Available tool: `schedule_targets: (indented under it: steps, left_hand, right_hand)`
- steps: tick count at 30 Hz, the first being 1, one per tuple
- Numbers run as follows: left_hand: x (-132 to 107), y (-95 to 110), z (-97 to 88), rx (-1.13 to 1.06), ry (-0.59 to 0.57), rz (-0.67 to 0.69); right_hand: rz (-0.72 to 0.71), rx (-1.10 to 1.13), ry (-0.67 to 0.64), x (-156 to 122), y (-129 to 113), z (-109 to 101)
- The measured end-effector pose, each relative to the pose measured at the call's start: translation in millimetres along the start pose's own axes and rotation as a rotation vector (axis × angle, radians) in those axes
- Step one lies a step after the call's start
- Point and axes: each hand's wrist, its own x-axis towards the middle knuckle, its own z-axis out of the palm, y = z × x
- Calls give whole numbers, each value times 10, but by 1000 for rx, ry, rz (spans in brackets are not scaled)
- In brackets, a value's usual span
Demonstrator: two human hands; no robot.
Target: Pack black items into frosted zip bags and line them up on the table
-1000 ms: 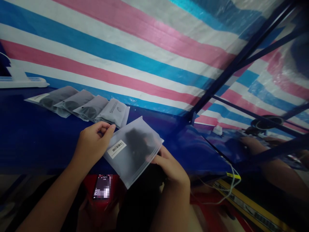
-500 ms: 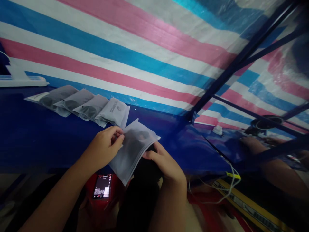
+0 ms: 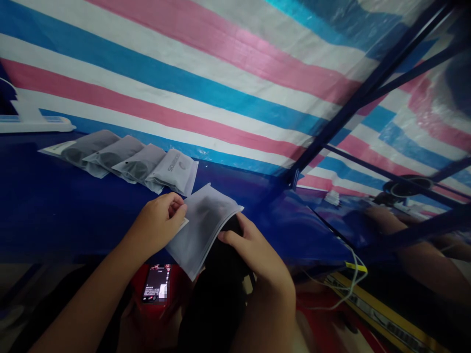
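Frosted zip pouch [image 3: 200, 225]: one, just in front of the row of four filled pouches [image 3: 125, 159]. Your left hand [image 3: 158, 228] pinches its left corner. Your right hand [image 3: 257, 255] grips a black item [image 3: 230, 229] at its right edge. Changed in the last second: the barcode label has turned out of sight, and the dark shape has shifted toward your right hand.

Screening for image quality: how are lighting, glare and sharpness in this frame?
Head view: dim foreground, shadow swallowing the black item under the right hand; striped tarp bright with sheen; frosted bag pinched by the left hand slightly soft; right edge smeared and hazy.
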Motion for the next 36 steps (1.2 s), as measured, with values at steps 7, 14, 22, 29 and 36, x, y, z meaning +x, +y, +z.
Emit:
schedule_targets:
  steps: [7,14,22,29,36]
  left_hand:
    - [-16,7,8,17,19,30]
    - [-7,10,19,49,32,51]
    - [-94,98,-53,-83,5,197]
    - [-99,77,-30,-114,-173,81]
    - [-108,12,-12,-102,-190,124]
  right_hand:
    - [-15,-52,-78,-121,0,-114]
    - [-32,-8,-186,-117,15,-139]
    - [25,56,-142,-31,47,0]
    - [-18,-3,-194,-82,-3,-72]
    - [-62,89,-427,-227,145,-326]
